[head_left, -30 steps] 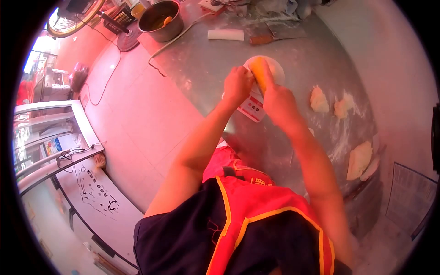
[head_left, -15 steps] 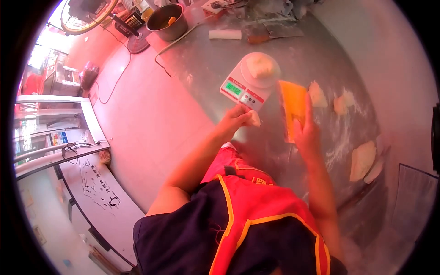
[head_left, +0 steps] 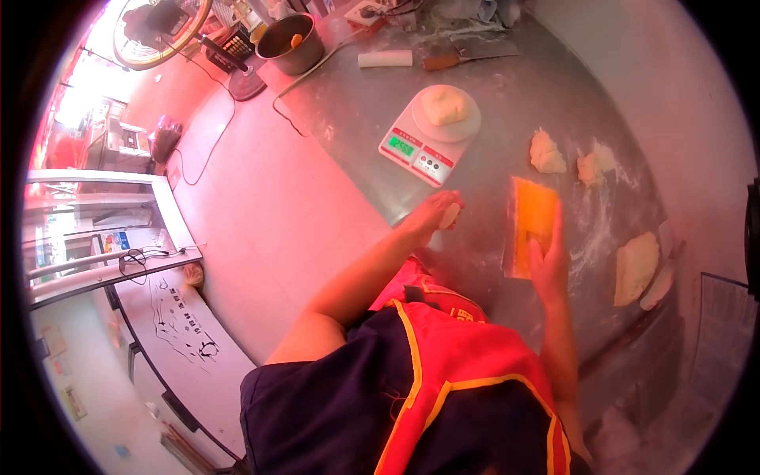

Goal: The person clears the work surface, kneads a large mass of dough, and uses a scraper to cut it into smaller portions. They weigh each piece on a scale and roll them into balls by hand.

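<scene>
Fingers closed, my left hand holds a small piece of dough just below the kitchen scale. A larger dough lump rests on the scale's round pan, and the green display is lit. My right hand grips an orange dough scraper by its side, its blade tilted over the metal worktop. Beyond the scraper lie two rough dough pieces, one pale and one more ragged.
A bigger dough slab lies at the right edge near floury smears. At the back are a white cylinder, a wooden-handled knife and a metal pot. A fan stands at far left, its cord trailing across the pink surface.
My right hand has moved the scraper away from the scale, down and to the right. My left hand has drawn back slightly from the scale with the dough piece. The display reading differs.
</scene>
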`<state>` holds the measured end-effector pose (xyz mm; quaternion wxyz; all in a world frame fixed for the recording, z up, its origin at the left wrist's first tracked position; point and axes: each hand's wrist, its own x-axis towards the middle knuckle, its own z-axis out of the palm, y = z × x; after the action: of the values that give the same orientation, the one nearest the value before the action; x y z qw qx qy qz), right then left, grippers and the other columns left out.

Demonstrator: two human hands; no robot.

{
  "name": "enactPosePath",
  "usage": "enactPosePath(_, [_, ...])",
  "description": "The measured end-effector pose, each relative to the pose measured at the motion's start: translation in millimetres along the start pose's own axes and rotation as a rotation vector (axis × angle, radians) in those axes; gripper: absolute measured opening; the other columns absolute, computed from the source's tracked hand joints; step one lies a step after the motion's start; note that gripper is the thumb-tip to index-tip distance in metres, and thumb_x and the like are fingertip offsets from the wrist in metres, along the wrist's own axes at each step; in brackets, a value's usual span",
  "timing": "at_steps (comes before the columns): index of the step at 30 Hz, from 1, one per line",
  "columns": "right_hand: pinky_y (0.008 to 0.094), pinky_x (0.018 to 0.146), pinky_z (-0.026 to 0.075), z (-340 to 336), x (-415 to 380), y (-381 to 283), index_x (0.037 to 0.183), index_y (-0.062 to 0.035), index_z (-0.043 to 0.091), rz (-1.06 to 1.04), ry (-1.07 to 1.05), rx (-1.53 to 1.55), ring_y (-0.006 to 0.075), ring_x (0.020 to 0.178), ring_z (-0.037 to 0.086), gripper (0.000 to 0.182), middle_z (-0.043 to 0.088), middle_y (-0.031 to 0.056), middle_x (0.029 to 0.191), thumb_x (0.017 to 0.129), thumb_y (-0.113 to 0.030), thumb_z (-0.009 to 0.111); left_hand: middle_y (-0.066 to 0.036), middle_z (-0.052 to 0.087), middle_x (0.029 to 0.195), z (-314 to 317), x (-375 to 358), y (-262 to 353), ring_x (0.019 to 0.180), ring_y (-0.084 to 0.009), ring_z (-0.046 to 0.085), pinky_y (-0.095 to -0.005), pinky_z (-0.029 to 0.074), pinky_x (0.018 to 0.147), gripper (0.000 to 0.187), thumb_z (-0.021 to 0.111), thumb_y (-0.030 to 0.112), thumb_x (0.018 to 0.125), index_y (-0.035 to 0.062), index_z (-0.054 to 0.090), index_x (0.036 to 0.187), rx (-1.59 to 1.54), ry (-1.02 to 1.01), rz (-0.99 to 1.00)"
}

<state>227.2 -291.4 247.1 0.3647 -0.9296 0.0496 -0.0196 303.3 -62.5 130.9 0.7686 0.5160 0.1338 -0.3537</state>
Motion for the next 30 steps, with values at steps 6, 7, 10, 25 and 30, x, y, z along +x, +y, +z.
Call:
enactPosePath(6, [0.0481, 0.074, 0.050, 4, 4, -7, 0.150, -0.0149, 0.015, 0.001, -0.010, 0.015, 0.0469, 0.096, 0.059, 0.074, 0.059, 0.0283, 0.115, 0.087, -0.004, 0.053, -0.001, 0.057, 0.072, -20, 6, 24, 0.056, -0.0085, 0.048, -0.0232, 0.037, 0.048, 0.025, 0.055, 0.029, 0.094, 0.0067, 0.062, 0.086, 0.180, 0.244, 0.099])
enactPosePath(7, [0.0480, 0.075, 0.050, 5, 5, -8, 0.150, -0.0150, 0.015, -0.016, 0.000, 0.022, 0.0469, 0.097, 0.059, 0.074, 0.059, 0.0282, 0.115, 0.087, -0.005, 0.053, -0.001, 0.058, 0.072, -29, 13, 26, 0.054, -0.0086, 0.048, -0.0233, 0.037, 0.046, 0.024, 0.056, 0.028, 0.094, 0.0057, 0.061, 0.085, 0.218, 0.288, 0.152])
enactPosePath(10, [0.0471, 0.077, 0.050, 8, 11, -10, 0.150, -0.0150, 0.016, -0.069, 0.025, -0.008, 0.0464, 0.100, 0.058, 0.073, 0.059, 0.0275, 0.117, 0.088, -0.005, 0.053, -0.007, 0.063, 0.073, -52, 38, 45, 0.069, -0.0219, 0.063, -0.0335, 0.049, 0.064, 0.026, 0.070, 0.023, 0.082, 0.0011, 0.059, 0.087, 0.532, 0.549, 0.574])
enactPosePath(25, [0.0462, 0.070, 0.052, -3, 40, -18, 0.150, -0.0148, 0.017, -0.098, 0.164, 0.049, 0.0458, 0.092, 0.061, 0.074, 0.058, 0.0272, 0.117, 0.087, -0.003, 0.054, -0.017, 0.063, 0.107, -8, 76, 124, 0.098, -0.0346, 0.061, -0.0426, 0.048, 0.081, 0.054, 0.072, 0.030, 0.078, 0.0094, 0.050, 0.123, 1.164, 0.389, 0.624])
enactPosePath(30, [0.0472, 0.071, 0.052, -1, 18, -11, 0.150, -0.0139, 0.017, -0.085, 0.177, 0.037, 0.0460, 0.091, 0.061, 0.073, 0.058, 0.0269, 0.117, 0.087, -0.003, 0.053, -0.016, 0.063, 0.097, 29, 57, 56, 0.093, -0.0345, 0.061, -0.0395, 0.049, 0.079, 0.054, 0.074, 0.021, 0.076, 0.0065, 0.049, 0.122, 0.906, 0.182, 0.546])
